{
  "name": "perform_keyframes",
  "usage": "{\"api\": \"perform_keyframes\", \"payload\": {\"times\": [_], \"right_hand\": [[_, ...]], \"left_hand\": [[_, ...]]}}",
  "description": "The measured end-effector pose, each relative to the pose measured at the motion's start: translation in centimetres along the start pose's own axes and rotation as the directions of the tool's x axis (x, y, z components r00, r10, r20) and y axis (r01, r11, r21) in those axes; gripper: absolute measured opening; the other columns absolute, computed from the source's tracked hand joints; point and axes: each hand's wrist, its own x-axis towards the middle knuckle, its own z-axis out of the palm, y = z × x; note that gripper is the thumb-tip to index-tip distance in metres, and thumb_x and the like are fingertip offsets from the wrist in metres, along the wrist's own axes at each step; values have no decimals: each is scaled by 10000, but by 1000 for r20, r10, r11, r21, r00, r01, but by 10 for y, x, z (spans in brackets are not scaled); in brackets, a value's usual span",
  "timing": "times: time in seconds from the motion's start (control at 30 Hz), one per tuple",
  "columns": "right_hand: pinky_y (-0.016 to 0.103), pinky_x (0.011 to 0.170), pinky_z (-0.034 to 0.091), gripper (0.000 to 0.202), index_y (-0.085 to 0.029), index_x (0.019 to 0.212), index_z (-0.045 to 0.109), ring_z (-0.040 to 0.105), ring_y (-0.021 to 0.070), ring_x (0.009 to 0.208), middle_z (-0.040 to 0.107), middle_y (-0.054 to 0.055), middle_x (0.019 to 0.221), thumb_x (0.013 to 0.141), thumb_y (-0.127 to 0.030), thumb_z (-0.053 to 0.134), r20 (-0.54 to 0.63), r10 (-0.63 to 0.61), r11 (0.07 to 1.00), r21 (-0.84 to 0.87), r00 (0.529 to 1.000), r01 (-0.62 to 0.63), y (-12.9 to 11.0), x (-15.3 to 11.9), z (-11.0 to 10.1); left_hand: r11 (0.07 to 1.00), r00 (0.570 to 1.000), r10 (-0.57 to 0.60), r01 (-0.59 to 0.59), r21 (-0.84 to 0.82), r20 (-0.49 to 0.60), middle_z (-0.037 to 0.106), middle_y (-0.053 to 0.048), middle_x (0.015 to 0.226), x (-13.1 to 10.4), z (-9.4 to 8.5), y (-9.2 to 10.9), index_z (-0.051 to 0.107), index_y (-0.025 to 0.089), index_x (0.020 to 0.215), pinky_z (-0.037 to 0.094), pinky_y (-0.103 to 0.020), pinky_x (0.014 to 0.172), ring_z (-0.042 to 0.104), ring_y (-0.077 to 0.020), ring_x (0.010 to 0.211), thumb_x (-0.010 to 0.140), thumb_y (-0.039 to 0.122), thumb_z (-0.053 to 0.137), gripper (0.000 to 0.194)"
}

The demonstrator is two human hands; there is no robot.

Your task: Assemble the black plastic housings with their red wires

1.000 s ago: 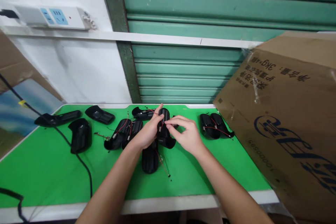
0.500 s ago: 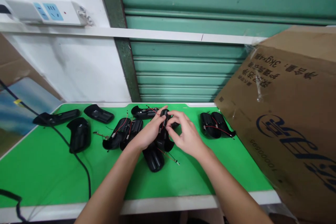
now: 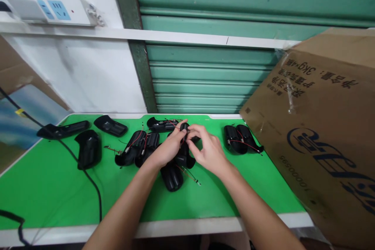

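Near the middle of the green tabletop (image 3: 211,199), my left hand (image 3: 170,147) is closed on a black plastic housing (image 3: 183,152), its thumb near the top end. My right hand (image 3: 206,149) meets it from the right, thumb and index finger bent together at the housing's upper part; what they pinch is too small to make out. Beneath the hands lies another black housing (image 3: 172,178), with thin wires (image 3: 190,175) beside it. Wired black housings (image 3: 133,148) rest just left of my left hand, and one more (image 3: 162,125) lies behind it.
Two wired housings (image 3: 236,140) lie to the right, near a large cardboard box (image 3: 328,133). Several black shells (image 3: 89,149) are at the left, where a black cable (image 3: 70,154) crosses the table. A green shutter (image 3: 205,70) stands behind.
Both hands stay almost in place around the housing, with only a slight shift of the fingers. The view has moved very slightly.
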Motion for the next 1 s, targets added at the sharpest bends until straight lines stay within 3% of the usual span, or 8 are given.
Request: {"api": "perform_keyframes", "payload": {"times": [0.23, 0.4, 0.57, 0.77, 1.0], "right_hand": [[291, 759, 534, 276, -238, 1226, 494, 748, 198, 879, 764, 30, 958, 960, -174, 533, -21, -30, 998, -51, 999, 29, 0, -2, 0], [283, 724, 546, 155, -234, 1103, 518, 761, 199, 859, 765, 48, 964, 961, -177, 543, -52, -60, 995, -87, 997, 56, 2, -3, 3], [281, 680, 541, 97, -238, 1048, 519, 759, 204, 811, 764, 52, 945, 964, -194, 539, -56, -69, 989, -138, 996, 60, 5, -4, 5], [271, 625, 499, 48, -228, 985, 524, 736, 193, 718, 757, 50, 885, 978, -181, 519, -89, -165, 962, -234, 982, 141, 6, -6, 10], [271, 610, 477, 79, -231, 932, 530, 712, 181, 661, 754, 35, 835, 969, -162, 533, -136, -221, 942, -288, 966, 175, 7, -5, 11]], "left_hand": [[992, 1000, -24, 22, 125, 7, 408, -96, 1627, 0, -1, 2, 338, 181, 1579, 199, -365, 1264, 339, -222, 1523, 1002, 346, 403, 604], [993, 993, -117, 117, 9, -10, 541, -90, 1513, 1, 0, 2, 323, 205, 1589, 307, -402, 1221, 512, -244, 1387, 989, 333, 405, 619], [985, 986, -168, 167, -53, -22, 575, -67, 1483, 1, 1, 1, 409, 238, 1544, 344, -407, 1198, 555, -248, 1338, 975, 325, 441, 577], [971, 972, -227, 221, -92, -67, 671, -43, 1345, 2, 2, 3, 472, 269, 1503, 393, -416, 1153, 586, -257, 1291, 954, 333, 470, 552], [960, 964, -260, 251, -128, -58, 698, -34, 1269, -1, 4, 5, 467, 281, 1510, 456, -363, 1058, 630, -242, 1208, 959, 334, 473, 554]]}}
